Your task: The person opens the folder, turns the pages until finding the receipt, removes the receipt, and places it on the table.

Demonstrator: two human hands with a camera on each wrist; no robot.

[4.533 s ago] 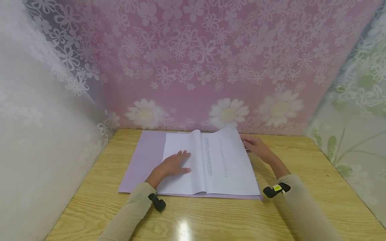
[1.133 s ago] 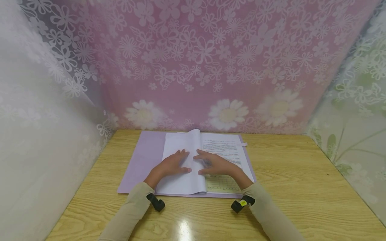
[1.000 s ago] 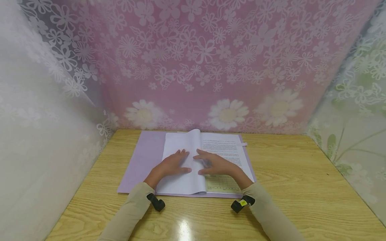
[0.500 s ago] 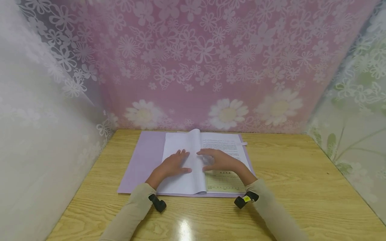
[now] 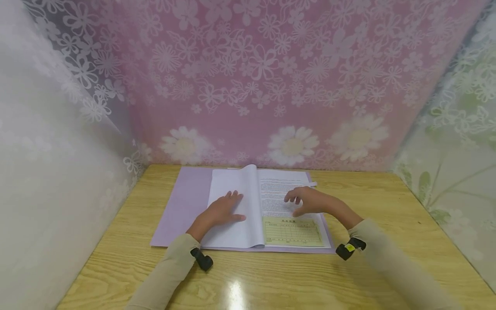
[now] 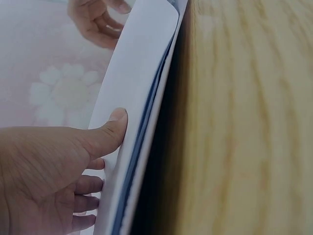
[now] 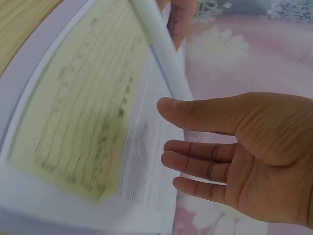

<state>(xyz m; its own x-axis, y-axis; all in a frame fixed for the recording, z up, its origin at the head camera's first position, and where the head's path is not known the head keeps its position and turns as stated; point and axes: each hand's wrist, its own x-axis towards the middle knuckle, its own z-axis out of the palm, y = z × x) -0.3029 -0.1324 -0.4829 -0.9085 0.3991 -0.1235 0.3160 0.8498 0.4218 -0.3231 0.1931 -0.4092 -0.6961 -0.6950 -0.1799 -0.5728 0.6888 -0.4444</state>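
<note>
A lilac folder [image 5: 174,206] lies spread out on the table with white sheets in it. My left hand [image 5: 221,211] rests with spread fingers on the turned-over white pages [image 5: 232,234], whose fold bulges up along the middle. Over the printed page [image 5: 273,189] on the right side hovers my right hand [image 5: 311,201], its fingers loosely bent and nothing between them. A pale yellow form [image 5: 292,232] with a ruled grid lies on the lower part of that page. In the right wrist view the yellow form [image 7: 78,98] shows large, with the thumb and fingers apart beside it.
The wooden table [image 5: 391,232] extends around the folder. A small white tab [image 5: 313,184] sticks out at the folder's right edge. A pink flowered cloth [image 5: 248,86] hangs behind, with pale sheets on both sides.
The right hand turned a page leftward earlier, uncovering the printed page and yellow form. It has since moved right, off the fold. The left hand has stayed in place.
</note>
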